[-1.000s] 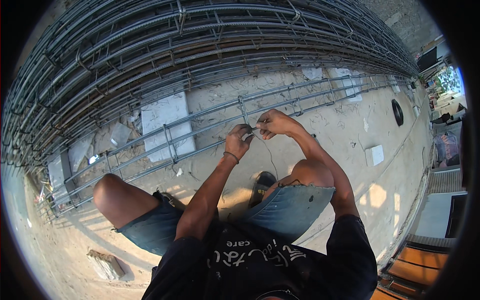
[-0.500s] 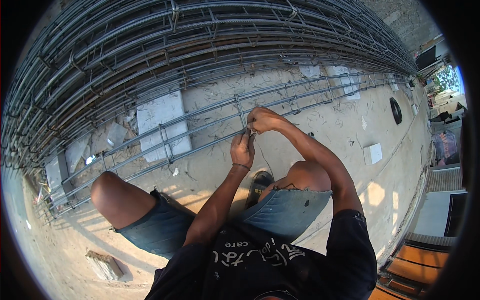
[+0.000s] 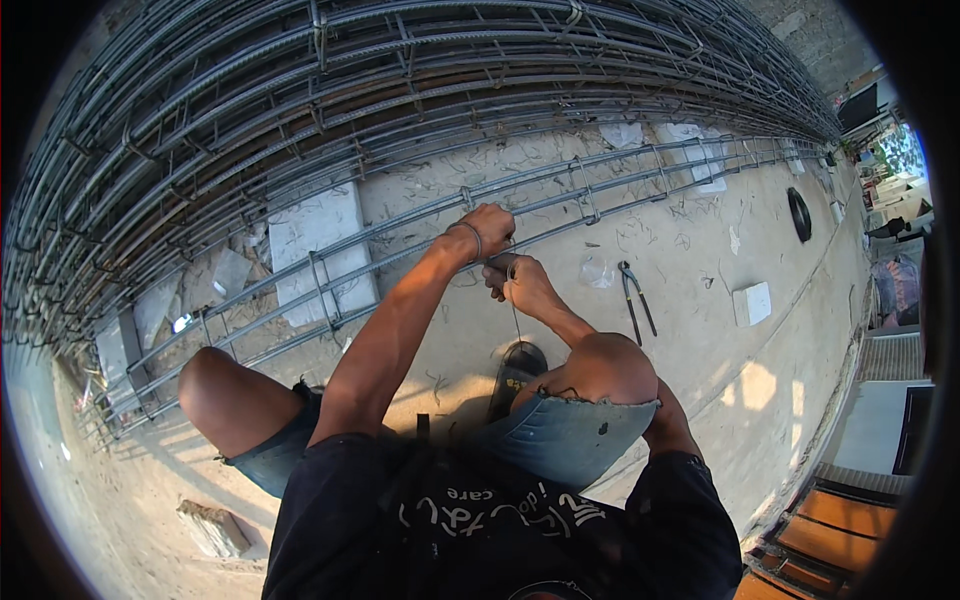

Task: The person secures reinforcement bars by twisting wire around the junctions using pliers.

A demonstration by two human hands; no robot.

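Note:
A long, narrow rebar cage (image 3: pixel 345 268) of ribbed bars and square stirrups lies crosswise in front of me. My left hand (image 3: pixel 485 231) is closed in a fist over its near bars, beside a stirrup; what its fingers grip is hidden. Just below and to the right, my right hand (image 3: pixel 527 287) is pinched shut on a thin tie wire (image 3: pixel 517 322), whose tail hangs toward my shoe. Pincers (image 3: pixel 636 302) with dark handles lie on the ground to the right of my right hand, their jaws toward the cage.
Stacked rebar cages (image 3: pixel 400 75) rise along the far side. Pale slabs (image 3: pixel 312 222) lie beneath the cage, with wire scraps strewn around. A white block (image 3: pixel 751 304) and a black ring-shaped object (image 3: pixel 799 215) are to the right. A rough block (image 3: pixel 212 528) sits at lower left.
My left hand has moved up and over the cage's bars. My right hand has drawn back toward me, below the left. The pincers now show where my right forearm was.

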